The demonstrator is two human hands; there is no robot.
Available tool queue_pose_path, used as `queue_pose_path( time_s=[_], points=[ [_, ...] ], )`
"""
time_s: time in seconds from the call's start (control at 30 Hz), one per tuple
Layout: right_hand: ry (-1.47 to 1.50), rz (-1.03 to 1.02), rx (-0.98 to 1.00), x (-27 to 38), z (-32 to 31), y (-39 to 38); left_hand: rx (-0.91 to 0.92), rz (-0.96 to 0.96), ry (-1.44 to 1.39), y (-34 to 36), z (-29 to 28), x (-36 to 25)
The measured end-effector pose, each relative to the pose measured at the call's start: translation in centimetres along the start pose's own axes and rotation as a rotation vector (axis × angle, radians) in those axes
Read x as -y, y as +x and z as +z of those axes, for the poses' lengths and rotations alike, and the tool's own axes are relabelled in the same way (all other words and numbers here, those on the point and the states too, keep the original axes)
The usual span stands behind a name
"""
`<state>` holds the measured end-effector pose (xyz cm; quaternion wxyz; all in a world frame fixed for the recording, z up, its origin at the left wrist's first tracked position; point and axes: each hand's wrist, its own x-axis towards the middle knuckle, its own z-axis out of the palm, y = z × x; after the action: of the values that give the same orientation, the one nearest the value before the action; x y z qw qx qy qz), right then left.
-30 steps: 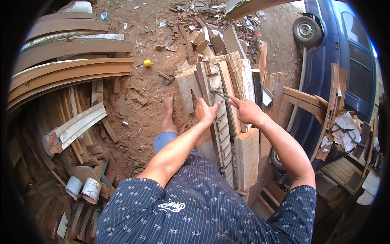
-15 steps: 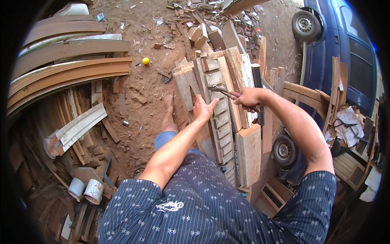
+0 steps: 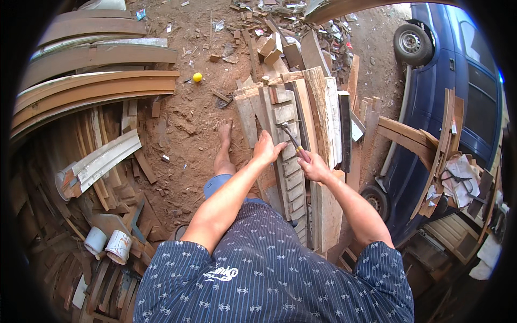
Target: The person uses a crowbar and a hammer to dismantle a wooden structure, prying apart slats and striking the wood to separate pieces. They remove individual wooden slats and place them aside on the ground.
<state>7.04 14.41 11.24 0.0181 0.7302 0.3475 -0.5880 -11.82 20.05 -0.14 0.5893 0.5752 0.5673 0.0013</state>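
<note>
My right hand [image 3: 313, 167] is closed on the purple-and-yellow handle of a metal hand tool [image 3: 292, 137], whose dark head rests on a long, narrow board [image 3: 294, 177] with short wooden crosspieces along it. My left hand [image 3: 266, 146] grips that board’s left side, a little below the tool’s head, its thumb reaching across toward the crosspieces. The board lies on a bundle of rough planks [image 3: 318, 102], pale, brown and dark. My bare left foot [image 3: 225, 131] is on the dirt left of the bundle.
Stacked curved timbers [image 3: 91, 89] and two white buckets [image 3: 118, 248] lie left. A yellow ball [image 3: 197, 77] sits on the dirt. Scrap wood [image 3: 269, 48] is heaped ahead. A blue van [image 3: 458, 64] stands right, leaning boards [image 3: 406, 134] before it.
My right hand and the tool’s handle have swung downward, toward my body, from a flatter angle half a second ago. My left hand stays on the board. The whole view has shifted slightly.
</note>
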Motion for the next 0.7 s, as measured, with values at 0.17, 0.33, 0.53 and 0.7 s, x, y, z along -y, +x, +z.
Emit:
queue_pose_path(
  time_s=[0.17, 0.33, 0.53, 0.7],
  points=[
    [-0.825, -0.011, 0.206, 10.5, -6.5, 0.2, -0.035, -0.007, -0.013, 0.7, 0.2, 0.9],
    [-1.226, -0.09, 0.227, 17.5, -8.0, 1.2, -0.043, -0.011, -0.102, 0.0, 0.7, 0.6],
    [-1.512, -0.196, 0.13, 17.3, -8.7, 4.0, -0.362, -0.099, -0.107, -0.8, 4.5, -0.9],
    [-1.485, -0.328, 0.254, 18.0, -11.7, 5.4, -0.319, -0.123, -0.176, -0.6, 3.4, -1.4]
  ],
)
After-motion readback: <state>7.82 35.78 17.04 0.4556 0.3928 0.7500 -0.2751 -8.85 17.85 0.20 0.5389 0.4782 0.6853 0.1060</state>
